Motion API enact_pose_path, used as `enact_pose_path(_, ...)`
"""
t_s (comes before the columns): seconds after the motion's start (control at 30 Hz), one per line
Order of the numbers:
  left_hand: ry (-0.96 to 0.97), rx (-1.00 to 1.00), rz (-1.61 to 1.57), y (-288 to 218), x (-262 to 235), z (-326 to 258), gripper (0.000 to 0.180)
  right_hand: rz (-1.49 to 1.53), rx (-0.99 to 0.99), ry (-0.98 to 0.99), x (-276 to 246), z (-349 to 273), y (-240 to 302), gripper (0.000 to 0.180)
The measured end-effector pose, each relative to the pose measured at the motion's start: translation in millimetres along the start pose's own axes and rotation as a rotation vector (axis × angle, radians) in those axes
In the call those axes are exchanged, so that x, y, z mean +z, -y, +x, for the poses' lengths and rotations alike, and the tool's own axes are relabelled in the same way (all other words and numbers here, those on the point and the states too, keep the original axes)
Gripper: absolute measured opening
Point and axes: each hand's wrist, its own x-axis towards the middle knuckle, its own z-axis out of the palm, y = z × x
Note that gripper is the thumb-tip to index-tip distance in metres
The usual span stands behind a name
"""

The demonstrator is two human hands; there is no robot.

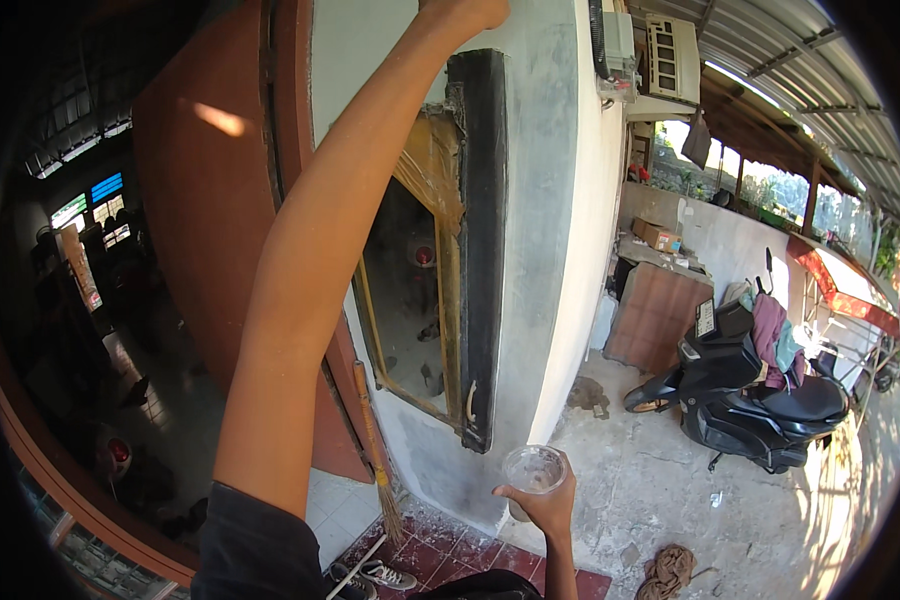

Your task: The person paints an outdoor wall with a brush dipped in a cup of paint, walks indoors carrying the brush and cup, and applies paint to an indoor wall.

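Observation:
My left arm reaches up across the front of the wall, and my left hand [475, 12] is near the top edge of the picture. Its fingers are cut off there, so what they hold or touch is hidden. Lower down, my right hand [553, 508] is closed around a clear plastic cup [536, 468] with something greyish in it. Behind my left arm, a window with a black frame [483, 250] and yellowish inner wood is set in the pale, patchy grey-painted wall [540, 220].
A broom [375, 440] leans by the brown door [205, 270]. Shoes [388, 575] and a pale stick are on the red tiles. A black scooter [760, 400] with cloths on it, a brown cloth heap [667, 572] and a cardboard box [657, 236] are to the right.

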Motion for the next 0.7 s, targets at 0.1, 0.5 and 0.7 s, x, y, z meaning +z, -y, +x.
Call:
enact_pose_path(0.1, 0.005, 0.057, -0.005, 4, 31, 0, 0.022, 0.032, 0.021, -0.015, -4, 0, 6, 0.076)
enact_pose_path(0.5, 0.210, 0.193, -0.071, 28, 77, -124, 0.025, 0.004, 0.051, 0.053, 5, 3, -7, 0.077)
enact_pose_path(0.7, 0.317, 0.274, -0.022, 52, 70, -154, 0.027, 0.010, 0.004, 0.096, 14, 2, 5, 0.078)
